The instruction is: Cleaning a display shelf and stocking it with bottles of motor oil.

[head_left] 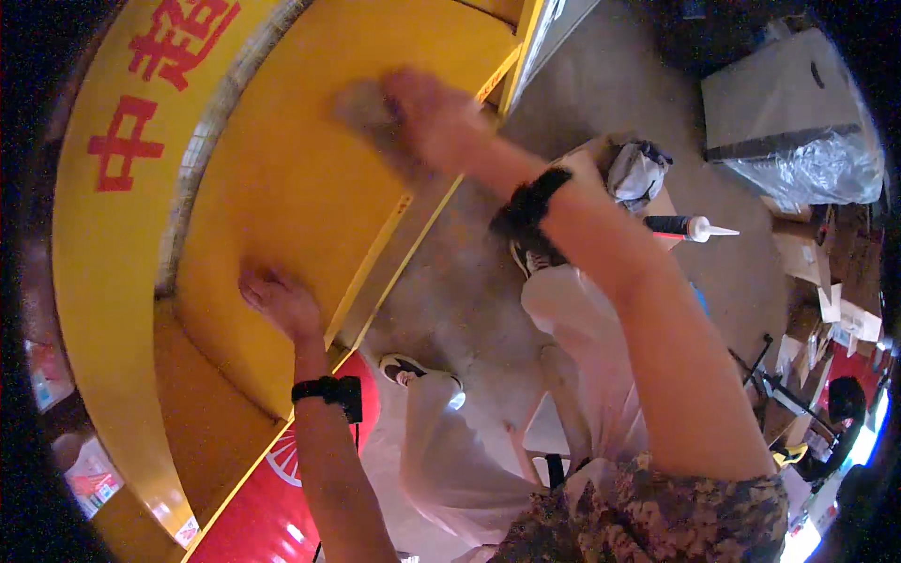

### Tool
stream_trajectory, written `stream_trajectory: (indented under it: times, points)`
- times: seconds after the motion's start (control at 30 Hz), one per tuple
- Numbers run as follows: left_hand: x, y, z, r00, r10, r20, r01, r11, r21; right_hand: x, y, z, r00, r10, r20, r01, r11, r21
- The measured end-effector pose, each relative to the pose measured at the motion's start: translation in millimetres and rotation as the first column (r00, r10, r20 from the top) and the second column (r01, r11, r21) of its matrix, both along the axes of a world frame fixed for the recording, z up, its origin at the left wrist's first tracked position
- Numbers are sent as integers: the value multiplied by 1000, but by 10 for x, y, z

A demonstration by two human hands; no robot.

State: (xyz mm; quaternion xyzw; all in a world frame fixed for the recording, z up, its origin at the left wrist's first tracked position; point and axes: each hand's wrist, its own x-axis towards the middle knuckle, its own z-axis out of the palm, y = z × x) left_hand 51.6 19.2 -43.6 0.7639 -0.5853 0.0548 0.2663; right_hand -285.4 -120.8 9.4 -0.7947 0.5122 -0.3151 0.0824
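We have the greyish pad [360,105], or perhaps a folded cloth, under our right hand [434,120], over the upper part of the yellow board [296,183]; we judge that the coming move turns on how this pad lies against the grip. It shows just beyond the fingers on their left and also below the palm, so the right hand is plainly the nearer one, while our left hand [282,300] is well apart, lower down and to the left on the same board. The pad's long axis seems to slant from upper left to lower right, across the line of the right forearm, but blur keeps us from being sure. Our right fingers appear curled onto the pad and holding it; we cannot make out exactly where each one presses. Our left hand looks loosely spread and empty, seemingly resting on the board. As for looks, the pad is a dull grey-brown, soft-edged in the blur and darker below the palm, and we cannot tell its texture or thickness. Around it the board is a plain, strong yellow, bounded on the left by a curved pale strip [208,127].
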Motion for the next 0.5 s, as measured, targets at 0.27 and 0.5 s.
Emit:
stream_trajectory:
  times: [0.27,0.5]
  points:
    - [257,-12,-242,909,83,407,-136,986,101,-222,-379,-578,778,-606,165,626,768,-131]
    - [19,-38,50,986,14,165,-23,998,53,1235,801,-411,452,-603,658,533,773,343]
